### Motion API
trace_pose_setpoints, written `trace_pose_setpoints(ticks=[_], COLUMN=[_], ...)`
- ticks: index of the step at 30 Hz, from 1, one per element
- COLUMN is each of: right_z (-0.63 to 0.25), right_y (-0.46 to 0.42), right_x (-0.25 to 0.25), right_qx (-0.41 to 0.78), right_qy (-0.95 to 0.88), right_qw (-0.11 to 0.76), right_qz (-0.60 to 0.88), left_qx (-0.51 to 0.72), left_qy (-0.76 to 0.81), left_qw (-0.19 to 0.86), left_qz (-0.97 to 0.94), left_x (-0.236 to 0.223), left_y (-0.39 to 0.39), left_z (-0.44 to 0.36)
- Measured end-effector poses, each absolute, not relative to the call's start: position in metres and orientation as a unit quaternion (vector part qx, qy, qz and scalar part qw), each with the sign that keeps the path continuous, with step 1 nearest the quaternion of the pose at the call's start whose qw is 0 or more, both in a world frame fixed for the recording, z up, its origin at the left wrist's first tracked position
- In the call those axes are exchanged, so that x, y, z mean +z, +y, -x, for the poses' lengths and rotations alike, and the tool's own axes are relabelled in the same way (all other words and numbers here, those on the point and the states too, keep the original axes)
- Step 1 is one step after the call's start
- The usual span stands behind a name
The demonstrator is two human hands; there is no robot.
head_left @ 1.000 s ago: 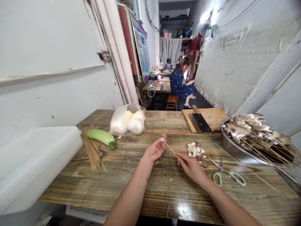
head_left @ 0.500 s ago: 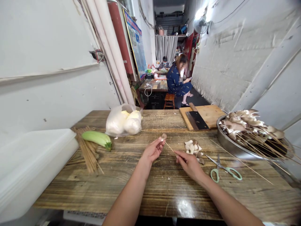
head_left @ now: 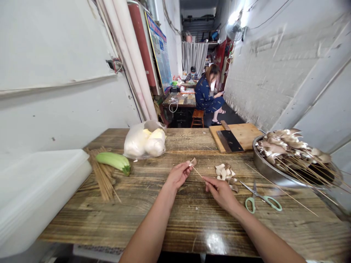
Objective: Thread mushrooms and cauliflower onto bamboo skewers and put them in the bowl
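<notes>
Over the middle of the wooden table (head_left: 153, 204), my left hand (head_left: 178, 174) pinches a small piece of oyster mushroom (head_left: 193, 162). My right hand (head_left: 218, 188) grips a thin bamboo skewer (head_left: 197, 172), whose far end meets the mushroom; whether the tip has gone through it is hidden by my left fingers. Just right of my right hand lies a small pile of mushroom pieces (head_left: 225, 171). Beside that pile rest scissors (head_left: 263, 197) with pale green handles, blades apart.
A steel basin (head_left: 263, 167) of skewered mushrooms stands at right, near a cutting board (head_left: 246, 134) with a cleaver (head_left: 230, 140). On the left are a bag of pale vegetables (head_left: 145, 140), a green zucchini (head_left: 113, 162), and loose skewers (head_left: 102, 179). A person (head_left: 207, 91) sits beyond the table.
The mushroom piece has turned slightly in my left fingers, showing more of its pale edge. Both hands have stayed in nearly the same place.
</notes>
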State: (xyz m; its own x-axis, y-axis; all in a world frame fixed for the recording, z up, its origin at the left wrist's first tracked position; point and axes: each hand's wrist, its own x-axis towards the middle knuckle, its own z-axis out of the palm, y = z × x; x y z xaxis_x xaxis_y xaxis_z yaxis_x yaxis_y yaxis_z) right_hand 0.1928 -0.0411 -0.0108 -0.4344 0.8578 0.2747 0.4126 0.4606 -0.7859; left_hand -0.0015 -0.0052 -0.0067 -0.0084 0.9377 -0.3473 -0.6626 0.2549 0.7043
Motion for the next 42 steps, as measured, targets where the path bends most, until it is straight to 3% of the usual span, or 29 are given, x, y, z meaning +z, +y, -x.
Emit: trace_pose_setpoints(ticks=[25,34,42], right_z=[-0.191,-0.189,-0.189], right_y=[-0.045,-0.039,-0.039], right_x=[-0.008,-0.012,-0.014], right_qx=[0.347,0.396,0.388], right_qy=[-0.752,-0.727,-0.710], right_qw=[0.364,0.356,0.391], right_qz=[0.425,0.434,0.438], left_qx=[0.516,0.557,0.518], left_qy=[0.407,0.403,0.394], left_qw=[0.723,0.704,0.731], left_qz=[-0.216,-0.179,-0.206], left_x=[-0.004,-0.006,-0.008], left_y=[-0.017,-0.012,-0.019], left_z=[-0.017,-0.013,-0.028])
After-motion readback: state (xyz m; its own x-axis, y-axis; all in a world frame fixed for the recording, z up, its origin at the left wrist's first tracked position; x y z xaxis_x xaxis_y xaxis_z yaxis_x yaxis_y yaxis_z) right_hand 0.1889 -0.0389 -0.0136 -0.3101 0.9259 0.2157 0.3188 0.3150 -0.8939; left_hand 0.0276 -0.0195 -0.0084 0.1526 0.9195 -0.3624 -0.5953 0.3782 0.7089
